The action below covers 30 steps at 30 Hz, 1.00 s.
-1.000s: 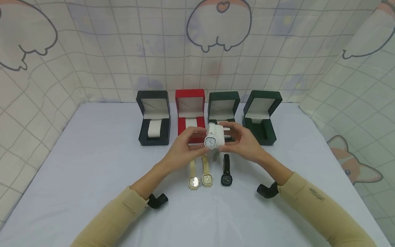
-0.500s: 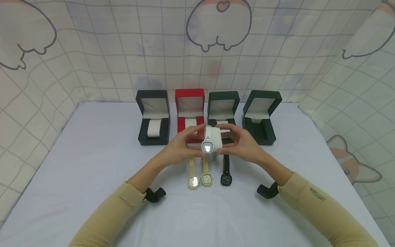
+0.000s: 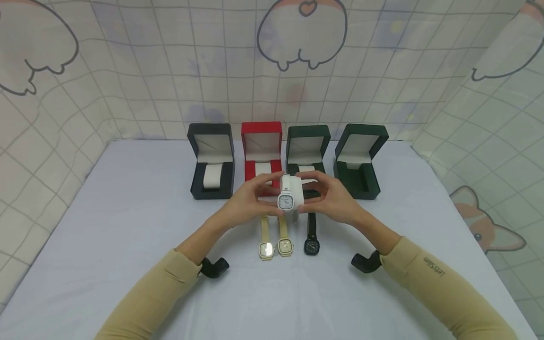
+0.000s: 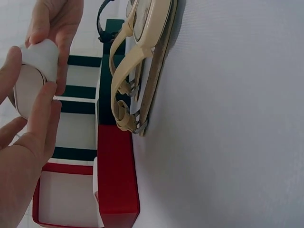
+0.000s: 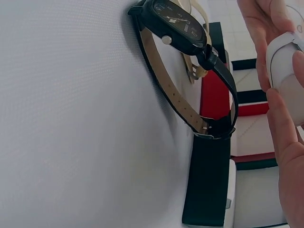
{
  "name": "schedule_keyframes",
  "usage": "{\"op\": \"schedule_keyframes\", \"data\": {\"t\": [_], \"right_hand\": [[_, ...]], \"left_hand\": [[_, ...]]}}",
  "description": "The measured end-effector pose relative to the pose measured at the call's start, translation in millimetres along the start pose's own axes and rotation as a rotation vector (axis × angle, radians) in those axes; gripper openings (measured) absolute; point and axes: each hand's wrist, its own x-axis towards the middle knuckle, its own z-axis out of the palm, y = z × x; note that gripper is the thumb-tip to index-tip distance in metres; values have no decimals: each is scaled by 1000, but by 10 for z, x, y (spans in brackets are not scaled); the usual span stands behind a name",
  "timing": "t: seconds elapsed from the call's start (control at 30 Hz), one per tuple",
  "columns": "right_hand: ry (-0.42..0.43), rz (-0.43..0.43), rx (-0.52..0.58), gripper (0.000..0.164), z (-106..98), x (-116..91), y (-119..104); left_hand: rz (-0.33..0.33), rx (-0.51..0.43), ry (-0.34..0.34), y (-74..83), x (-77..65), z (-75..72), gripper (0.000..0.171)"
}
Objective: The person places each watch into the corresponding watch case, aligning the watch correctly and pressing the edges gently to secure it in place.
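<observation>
A white watch [image 3: 285, 201] sits around one side of a white watch cushion [image 3: 297, 191], both raised above the table in front of the boxes. My left hand [image 3: 245, 199] pinches the watch side between thumb and fingers. From the other side my right hand [image 3: 334, 197] grips the cushion. The left wrist view shows the cushion [image 4: 40, 57] between both hands. Below the hands lie two gold-coloured watches [image 3: 266, 249] and a black watch [image 3: 312, 245], dials toward me. In the right wrist view the black watch [image 5: 178, 23] stands close, its strap buckled in a loop.
Along the back stand open watch boxes: a black one [image 3: 195, 186] with a white cushion, a red one [image 3: 261, 127] and a green one [image 3: 308, 131], partly hidden by the hands. The rightmost green box [image 3: 372, 182] shows its bare inside. White cloth covers the table [image 3: 272, 302].
Both hands have shifted slightly left and toward me with the watch and cushion, then stayed nearly still over the last half second. The boxes and the other watches have not moved.
</observation>
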Motion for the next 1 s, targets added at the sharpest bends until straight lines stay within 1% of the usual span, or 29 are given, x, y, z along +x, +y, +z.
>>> {"op": "schedule_keyframes", "data": {"t": [0.17, 0.3, 0.43, 0.7, 0.77, 0.83, 0.93, 1.0], "right_hand": [[4, 23, 4, 73, 18, 10, -11], [11, 23, 9, 72, 40, 25, -7], [16, 16, 8, 71, 59, 38, 2], [8, 12, 25, 72, 91, 35, 10], [11, 14, 19, 72, 93, 30, 5], [13, 18, 18, 73, 93, 25, -3], [12, 25, 21, 73, 88, 23, -11], [11, 28, 26, 74, 88, 27, -15]], "left_hand": [[-2, -1, 20, 0, 0, 12, 86], [-6, -4, 44, -9, 13, 39, 85], [-18, -30, 68, -16, 22, 74, 85], [-23, -32, 75, -24, 9, 122, 86], [-8, -39, 69, -27, 4, 131, 87], [24, -38, 63, -24, -1, 139, 89], [97, 21, 65, -16, -6, 150, 90], [141, 72, 74, -6, -10, 155, 86]]}}
